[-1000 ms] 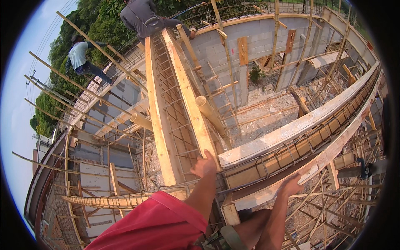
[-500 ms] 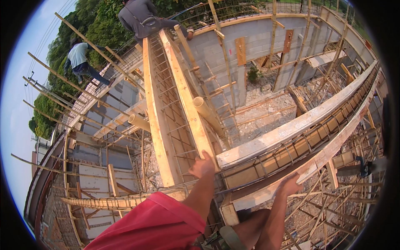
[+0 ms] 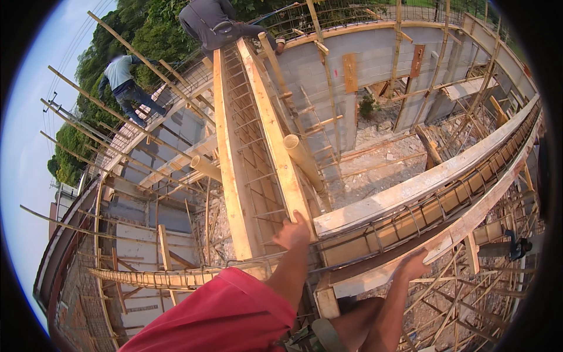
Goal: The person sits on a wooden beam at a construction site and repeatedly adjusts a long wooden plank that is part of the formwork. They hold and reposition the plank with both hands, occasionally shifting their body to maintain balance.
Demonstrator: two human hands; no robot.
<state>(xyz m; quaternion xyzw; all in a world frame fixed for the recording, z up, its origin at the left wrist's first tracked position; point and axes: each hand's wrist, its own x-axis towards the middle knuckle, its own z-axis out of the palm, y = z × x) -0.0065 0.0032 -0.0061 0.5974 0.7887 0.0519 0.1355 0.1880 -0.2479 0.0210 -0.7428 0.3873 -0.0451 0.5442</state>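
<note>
My left hand (image 3: 293,230), its arm in a red sleeve, grips the near end of a long pale timber plank (image 3: 271,132). A matching plank (image 3: 227,158) runs parallel on the left, with a steel rebar cage (image 3: 258,152) in the trough between them. To the right, my right hand (image 3: 413,265) is closed over the outer edge of a formwork board (image 3: 457,234); some of its fingers are hidden. Beside that board, another rebar cage (image 3: 404,220) lies in a second trough, bordered on its far side by a whitish plank (image 3: 422,173).
One person (image 3: 214,26) sits at the far end of the planks; another (image 3: 123,88) stands on the left wall top. Bamboo poles (image 3: 302,158) rise beside the planks. Rubble ground (image 3: 381,161) lies far below. Bamboo props (image 3: 446,299) crowd the lower right.
The view has shifted, so most of the scene sits slightly farther right. Both hands keep their places on the boards. The person on the left wall has changed posture slightly.
</note>
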